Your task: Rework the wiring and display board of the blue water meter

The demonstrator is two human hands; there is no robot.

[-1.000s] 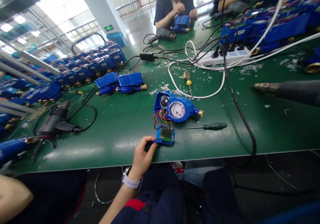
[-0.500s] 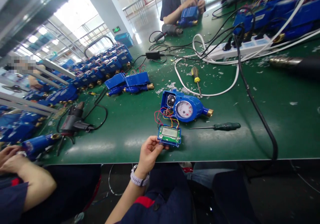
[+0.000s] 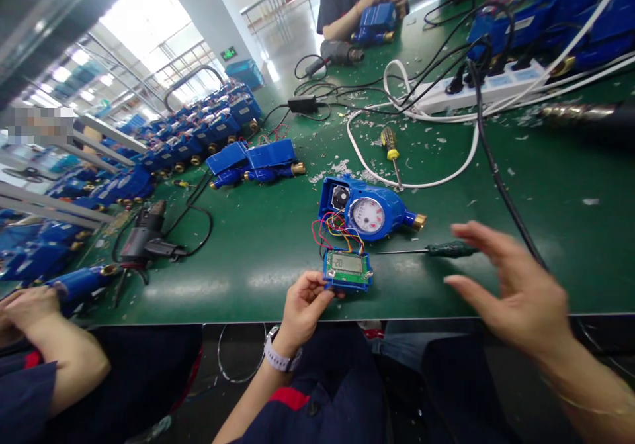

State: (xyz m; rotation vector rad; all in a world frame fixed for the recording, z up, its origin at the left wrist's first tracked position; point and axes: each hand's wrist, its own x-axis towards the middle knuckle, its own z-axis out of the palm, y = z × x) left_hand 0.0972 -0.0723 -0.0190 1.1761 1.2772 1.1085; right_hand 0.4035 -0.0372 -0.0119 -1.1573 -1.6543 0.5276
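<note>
The left hand (image 3: 303, 306) pinches a small rectangular display module (image 3: 347, 273), a green circuit board with a grey screen set in a blue plastic frame. Thumb and fingers close on its lower left corner, so nearly all of the module sticks out to the right of the grip, clear of the fingertips, its screen facing up and showing dark digits. The module is near the front edge of the green tabletop (image 3: 238, 252); whether its underside touches the surface cannot be told.

Thin red, yellow, black and white wires (image 3: 351, 237) run from the module's far edge to a glossy blue water meter (image 3: 399, 214) with a round white dial and a brass threaded end. The meter lies just beyond the module, its open square compartment on the left.

The right hand (image 3: 526, 292) holds nothing; thumb and fingers are spread wide, well apart from the module. A fingertip overlaps the end of a screwdriver with a dark green handle (image 3: 446, 250), though contact cannot be judged. The screwdriver's slim metal shaft points left towards the module. Beyond the meter lies a screwdriver with a yellow-and-black handle (image 3: 389, 145), beside a looped white cable (image 3: 436, 184).
</note>
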